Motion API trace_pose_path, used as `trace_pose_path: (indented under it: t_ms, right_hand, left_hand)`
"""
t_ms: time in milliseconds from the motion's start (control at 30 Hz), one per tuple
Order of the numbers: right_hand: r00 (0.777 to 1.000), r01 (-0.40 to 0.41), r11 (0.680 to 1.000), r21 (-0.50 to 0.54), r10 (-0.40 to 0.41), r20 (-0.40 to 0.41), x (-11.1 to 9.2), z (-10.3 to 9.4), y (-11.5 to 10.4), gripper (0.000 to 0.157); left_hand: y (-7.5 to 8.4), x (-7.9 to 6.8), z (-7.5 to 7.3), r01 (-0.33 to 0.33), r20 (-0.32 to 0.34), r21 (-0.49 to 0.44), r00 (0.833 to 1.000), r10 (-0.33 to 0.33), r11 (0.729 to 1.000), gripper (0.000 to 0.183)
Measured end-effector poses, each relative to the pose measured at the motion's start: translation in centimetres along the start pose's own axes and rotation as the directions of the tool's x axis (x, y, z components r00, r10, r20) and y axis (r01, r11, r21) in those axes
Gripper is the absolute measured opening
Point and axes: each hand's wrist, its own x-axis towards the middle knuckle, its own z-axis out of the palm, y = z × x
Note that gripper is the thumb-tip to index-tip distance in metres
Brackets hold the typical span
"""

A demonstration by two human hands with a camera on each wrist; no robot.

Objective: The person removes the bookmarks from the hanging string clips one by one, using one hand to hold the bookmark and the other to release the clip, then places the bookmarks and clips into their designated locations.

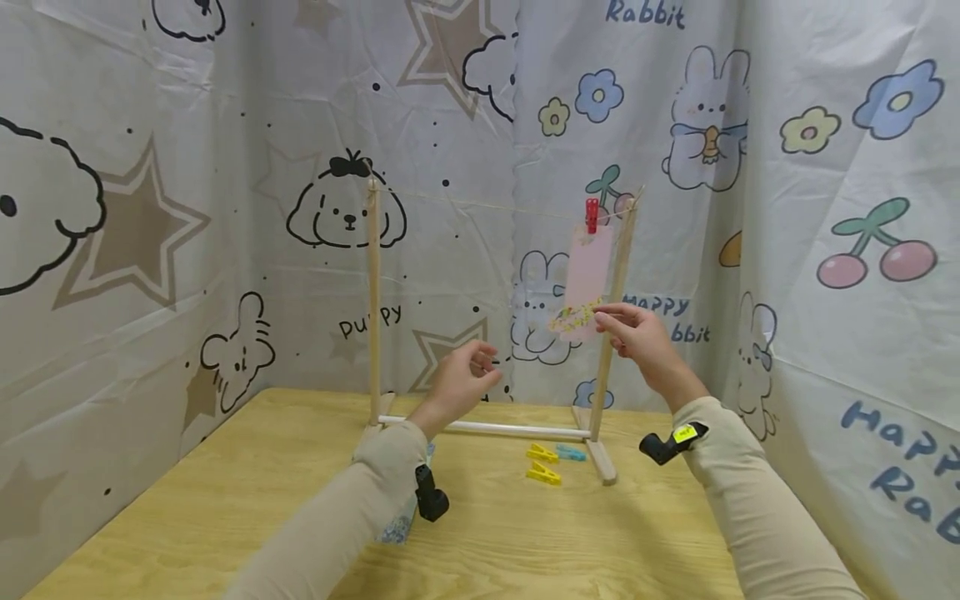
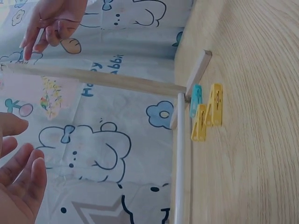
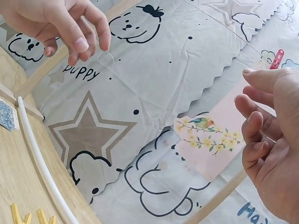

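Note:
A pink card (image 1: 587,271) printed with a bird and yellow blossoms hangs from a string (image 1: 487,203), held there by a red clothespin (image 1: 592,215). My right hand (image 1: 637,337) is beside the card's lower edge in the head view. The right wrist view shows its fingers (image 3: 254,126) loosely bent with nothing in them. My left hand (image 1: 461,379) hovers in front of the frame's middle, fingers relaxed and holding nothing. On the table below lie two yellow clothespins (image 1: 543,473) and a blue clothespin (image 1: 572,452).
The string runs between two wooden posts (image 1: 374,308), joined low down by a white rod (image 1: 517,430). A blue patterned flat piece (image 1: 397,528) lies on the wooden table (image 1: 300,450), partly hidden by my left forearm. Printed curtains (image 1: 465,250) surround the table.

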Motion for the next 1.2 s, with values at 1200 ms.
trace_pose_path:
  t_ms: [1200]
  right_hand:
    - [0.979,0.102,0.993,-0.066,-0.112,-0.171,3.3,1.2,-2.0,0.043]
  left_hand:
    - [1.2,4.2,3.0,0.13,-0.009,-0.111,0.991,-0.132,0.985,0.073]
